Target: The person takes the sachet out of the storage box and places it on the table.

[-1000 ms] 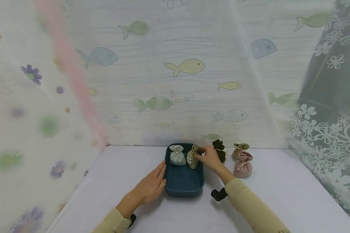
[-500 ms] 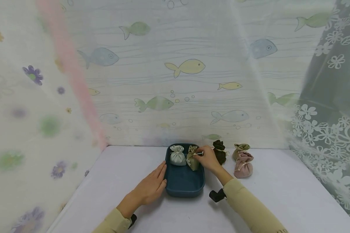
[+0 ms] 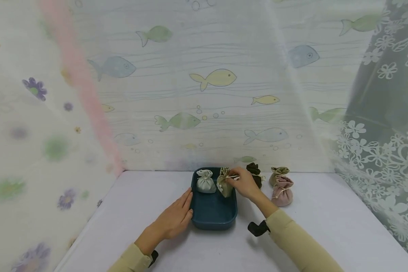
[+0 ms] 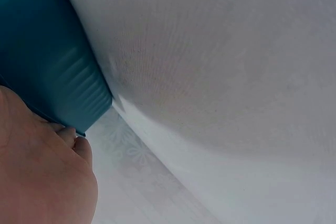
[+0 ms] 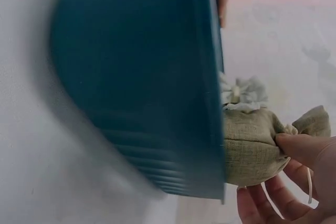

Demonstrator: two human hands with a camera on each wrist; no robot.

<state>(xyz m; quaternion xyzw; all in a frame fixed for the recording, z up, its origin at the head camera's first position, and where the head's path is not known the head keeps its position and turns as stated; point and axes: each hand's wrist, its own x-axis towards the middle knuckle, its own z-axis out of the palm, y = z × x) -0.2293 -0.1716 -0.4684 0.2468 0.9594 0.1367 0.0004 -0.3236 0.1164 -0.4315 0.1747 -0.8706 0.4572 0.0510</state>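
Inside a dark blue rectangular bin (image 3: 213,213) stand two small drawstring pouches, a pale mint one (image 3: 206,184) at the back left and an olive-beige one (image 3: 223,187) at the back right. My right hand (image 3: 245,184) reaches over the right rim and pinches the olive pouch at its gathered neck; in the right wrist view the pouch (image 5: 251,148) shows above the rim, a loose cord end hanging by the fingers. Along the bin's left side lies my left hand (image 3: 174,218), fingers straight against the wall. The left wrist view shows that hand (image 4: 44,166) at the bin's edge.
Right of the bin, a dark brown pouch (image 3: 255,174) stands partly behind the right hand. Farther right are a pink pouch (image 3: 282,192) and an olive one (image 3: 278,173) behind it. A white cloth covers the table (image 3: 129,200); a fish-print curtain (image 3: 207,124) hangs behind.
The olive pouch has turned a little back and forth in my right hand, staying at the same corner of the bin. My left hand has stayed put.
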